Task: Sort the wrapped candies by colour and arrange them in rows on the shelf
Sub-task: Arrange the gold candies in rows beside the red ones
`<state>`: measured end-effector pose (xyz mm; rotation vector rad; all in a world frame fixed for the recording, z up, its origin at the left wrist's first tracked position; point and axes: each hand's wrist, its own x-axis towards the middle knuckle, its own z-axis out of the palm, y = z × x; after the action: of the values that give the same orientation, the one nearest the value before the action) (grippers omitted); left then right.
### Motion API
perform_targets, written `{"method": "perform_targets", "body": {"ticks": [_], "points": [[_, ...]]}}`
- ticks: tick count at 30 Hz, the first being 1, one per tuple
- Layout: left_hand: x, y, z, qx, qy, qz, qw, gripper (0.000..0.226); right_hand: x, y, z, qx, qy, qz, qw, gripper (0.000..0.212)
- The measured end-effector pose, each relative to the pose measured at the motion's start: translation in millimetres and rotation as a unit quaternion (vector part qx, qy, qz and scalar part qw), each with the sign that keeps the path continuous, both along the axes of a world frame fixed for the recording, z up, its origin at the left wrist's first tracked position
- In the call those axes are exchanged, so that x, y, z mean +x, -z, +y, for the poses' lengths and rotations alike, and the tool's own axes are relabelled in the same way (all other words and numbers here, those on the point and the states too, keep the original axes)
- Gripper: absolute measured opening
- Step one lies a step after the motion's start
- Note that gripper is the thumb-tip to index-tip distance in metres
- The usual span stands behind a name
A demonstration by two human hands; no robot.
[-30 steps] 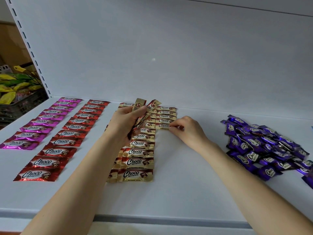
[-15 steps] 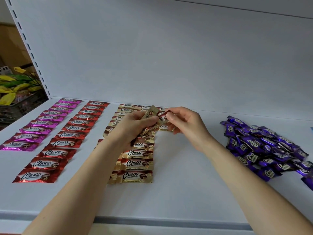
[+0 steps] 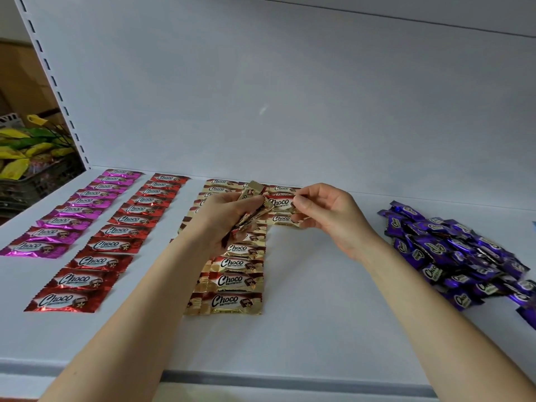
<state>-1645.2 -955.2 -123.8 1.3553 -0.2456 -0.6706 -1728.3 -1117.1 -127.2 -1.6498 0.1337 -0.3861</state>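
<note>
On the white shelf [image 3: 319, 309] lie a row of pink candies [image 3: 72, 211], a row of red candies [image 3: 116, 245] and rows of gold candies [image 3: 236, 281]. A loose heap of purple candies [image 3: 455, 253] sits at the right. My left hand [image 3: 229, 219] grips a bunch of gold candies [image 3: 251, 210] above the gold rows. My right hand [image 3: 324, 216] pinches one gold candy [image 3: 280, 203] by its right end, just right of the bunch and above a short second gold row [image 3: 282, 219].
The shelf's white back wall [image 3: 290, 97] rises behind the rows. A slotted upright [image 3: 55, 91] marks the left edge, with a dark basket of yellow and green packets [image 3: 26, 158] beyond it. The shelf's grey front lip [image 3: 261, 378] runs below my forearms.
My right hand rose from the short gold row to the bunch in my left hand and now pinches one gold candy drawn from it. My left hand dropped slightly.
</note>
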Motion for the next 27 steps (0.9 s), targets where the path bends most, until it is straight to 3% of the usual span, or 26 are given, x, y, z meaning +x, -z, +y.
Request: {"method": "perform_targets", "body": {"ticks": [6,9,12,20,27], "points": [[3,-1,3,-0.037,-0.053,-0.001,0.998,0.012,5,12,-15,-0.132,0.116,0.083,0.981,0.014],[5,-2,4,-0.051,-0.070,0.011,0.996,0.013,8,24,-19,-0.248,0.108,0.146,0.952,0.014],[4,-2,4,-0.052,-0.065,0.013,0.996,0.013,9,29,-19,-0.344,0.102,0.153,0.921,0.006],[4,-3,6,-0.046,-0.064,0.017,0.997,0.014,4,28,-22,-0.401,0.052,0.147,0.903,0.010],[4,-3,6,-0.045,-0.057,0.025,0.997,0.017,8,31,-18,-0.421,0.069,0.130,0.895,0.013]]}}
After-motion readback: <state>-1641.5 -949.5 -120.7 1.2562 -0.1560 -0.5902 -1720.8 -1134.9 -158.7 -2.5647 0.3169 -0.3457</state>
